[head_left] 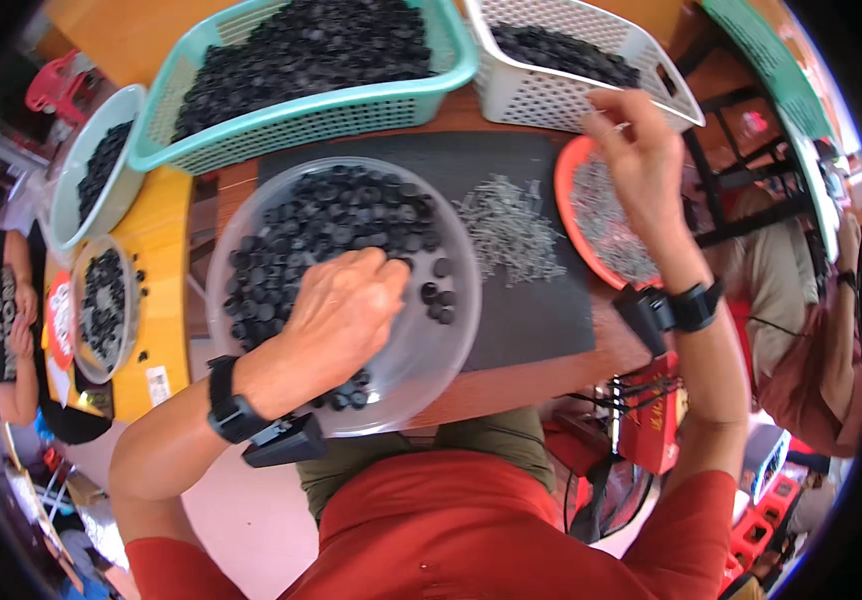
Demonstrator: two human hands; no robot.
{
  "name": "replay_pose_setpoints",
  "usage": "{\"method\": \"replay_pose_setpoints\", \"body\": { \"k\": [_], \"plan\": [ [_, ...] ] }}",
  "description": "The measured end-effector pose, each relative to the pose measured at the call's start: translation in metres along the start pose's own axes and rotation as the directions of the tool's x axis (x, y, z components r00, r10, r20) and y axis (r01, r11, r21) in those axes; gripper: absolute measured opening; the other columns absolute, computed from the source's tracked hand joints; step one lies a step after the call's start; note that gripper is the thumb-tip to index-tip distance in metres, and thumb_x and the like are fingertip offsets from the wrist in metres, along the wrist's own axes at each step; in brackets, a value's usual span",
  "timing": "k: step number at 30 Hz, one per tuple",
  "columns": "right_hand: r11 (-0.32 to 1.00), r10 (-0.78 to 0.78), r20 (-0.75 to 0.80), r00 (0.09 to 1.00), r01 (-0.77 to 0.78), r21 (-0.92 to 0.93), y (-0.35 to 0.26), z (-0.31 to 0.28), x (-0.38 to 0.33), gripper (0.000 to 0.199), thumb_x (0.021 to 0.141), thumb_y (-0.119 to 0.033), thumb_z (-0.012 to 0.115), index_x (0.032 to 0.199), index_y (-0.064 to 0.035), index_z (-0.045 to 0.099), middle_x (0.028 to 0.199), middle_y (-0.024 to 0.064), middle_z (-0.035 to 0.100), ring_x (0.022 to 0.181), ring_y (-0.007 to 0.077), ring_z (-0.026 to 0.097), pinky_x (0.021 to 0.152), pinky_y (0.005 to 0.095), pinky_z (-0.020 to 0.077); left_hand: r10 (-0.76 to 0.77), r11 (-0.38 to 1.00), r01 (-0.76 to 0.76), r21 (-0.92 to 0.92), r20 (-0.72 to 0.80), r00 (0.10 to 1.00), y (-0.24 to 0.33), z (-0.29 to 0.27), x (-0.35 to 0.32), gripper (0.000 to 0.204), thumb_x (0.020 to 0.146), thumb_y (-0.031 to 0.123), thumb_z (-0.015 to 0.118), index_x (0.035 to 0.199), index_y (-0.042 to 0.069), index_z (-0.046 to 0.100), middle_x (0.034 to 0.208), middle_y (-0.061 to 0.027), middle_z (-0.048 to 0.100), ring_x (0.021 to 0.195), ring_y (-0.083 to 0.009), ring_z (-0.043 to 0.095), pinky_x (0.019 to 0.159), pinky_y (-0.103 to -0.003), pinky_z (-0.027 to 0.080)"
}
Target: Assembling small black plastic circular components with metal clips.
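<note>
My left hand (346,300) is closed, fingers curled down over a clear round plastic bowl (456,345). Small black round caps (341,215) fill much of that bowl; whatever the fingertips grip is hidden. My right hand (641,150) is raised in front of the white basket, thumb and fingers pinched on a thin silvery screw (621,127), of which only a bit shows. Below it an orange-red bowl (563,190) holds many grey metal screws. A loose pile of similar screws (511,228) lies on a dark mat (536,325) between the two bowls.
A teal basket (321,108) and a white basket (541,100), both full of black pieces, stand along the back. At left, a pale tub (131,190) and another clear bowl (131,310) hold more. Other people sit at both sides. The brown table edge (511,385) is near my lap.
</note>
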State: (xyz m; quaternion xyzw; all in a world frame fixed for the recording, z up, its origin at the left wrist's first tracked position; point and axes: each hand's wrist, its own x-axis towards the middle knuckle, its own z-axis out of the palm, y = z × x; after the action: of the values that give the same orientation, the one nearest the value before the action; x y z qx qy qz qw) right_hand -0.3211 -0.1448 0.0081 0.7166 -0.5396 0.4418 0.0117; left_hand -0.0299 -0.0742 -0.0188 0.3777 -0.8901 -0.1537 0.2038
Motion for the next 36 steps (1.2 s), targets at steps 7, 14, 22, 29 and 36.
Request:
{"method": "replay_pose_setpoints", "body": {
  "k": [7, 14, 22, 29, 36],
  "plan": [
    [0.987, -0.103, 0.258, 0.961, 0.066, 0.149, -0.044, -0.012, -0.080, 0.016, 0.068, 0.006, 0.063, 0.080, -0.0028, 0.062, 0.074, 0.0115, 0.055, 0.072, 0.0304, 0.056, 0.061, 0.0380, 0.0451, -0.173, 0.953, 0.204, -0.224, 0.148, 0.974, 0.004, -0.012, -0.001, 0.011, 0.071, 0.004, 0.064, 0.076, -0.001, 0.056, 0.069, -0.0130, 0.057, 0.063, -0.0262, 0.059, 0.057, -0.037, 0.046],
    [0.982, -0.188, 0.443, 0.877, 0.174, 0.074, -0.045, 0.000, -0.101, 0.020, 0.063, 0.007, 0.068, 0.080, -0.0020, 0.063, 0.073, 0.0084, 0.053, 0.071, 0.0272, 0.054, 0.062, 0.0359, 0.0434, -0.462, 0.578, 0.570, -0.584, 0.342, 0.818, 0.020, -0.033, -0.025, 0.016, 0.074, 0.005, 0.070, 0.087, -0.001, 0.063, 0.070, -0.0020, 0.060, 0.062, -0.0049, 0.053, 0.056, -0.020, 0.045],
    [0.985, -0.141, 0.355, 0.924, 0.093, 0.147, -0.049, -0.001, -0.099, 0.012, 0.063, 0.002, 0.065, 0.072, -0.0037, 0.059, 0.072, 0.0109, 0.050, 0.070, 0.0297, 0.051, 0.058, 0.0401, 0.0413, -0.517, 0.220, 0.571, -0.791, 0.402, 0.756, 0.034, -0.042, -0.048, 0.014, 0.077, 0.001, 0.070, 0.089, -0.002, 0.063, 0.077, -0.0005, 0.061, 0.068, -0.0044, 0.056, 0.062, -0.018, 0.045],
    [0.979, -0.144, 0.383, 0.913, 0.187, -0.078, -0.060, 0.014, -0.105, 0.019, 0.064, -0.003, 0.068, 0.066, -0.0027, 0.049, 0.070, 0.0124, 0.048, 0.069, 0.0309, 0.051, 0.057, 0.0399, 0.0415, -0.518, 0.170, 0.512, -0.842, 0.366, 0.773, 0.037, -0.035, -0.055, 0.016, 0.076, -0.002, 0.070, 0.090, -0.002, 0.063, 0.082, -0.0017, 0.062, 0.074, -0.0056, 0.058, 0.069, -0.019, 0.046],
    [0.989, -0.078, 0.323, 0.943, 0.113, -0.092, -0.062, 0.012, -0.115, 0.012, 0.066, 0.003, 0.066, 0.072, -0.0014, 0.056, 0.069, 0.0114, 0.053, 0.064, 0.0316, 0.052, 0.056, 0.0404, 0.0418, -0.553, 0.072, 0.472, -0.879, 0.359, 0.752, 0.035, -0.031, -0.059, 0.016, 0.076, 0.001, 0.071, 0.090, -0.002, 0.063, 0.079, -0.0037, 0.063, 0.068, -0.0075, 0.059, 0.061, -0.019, 0.046]
  ]
}}
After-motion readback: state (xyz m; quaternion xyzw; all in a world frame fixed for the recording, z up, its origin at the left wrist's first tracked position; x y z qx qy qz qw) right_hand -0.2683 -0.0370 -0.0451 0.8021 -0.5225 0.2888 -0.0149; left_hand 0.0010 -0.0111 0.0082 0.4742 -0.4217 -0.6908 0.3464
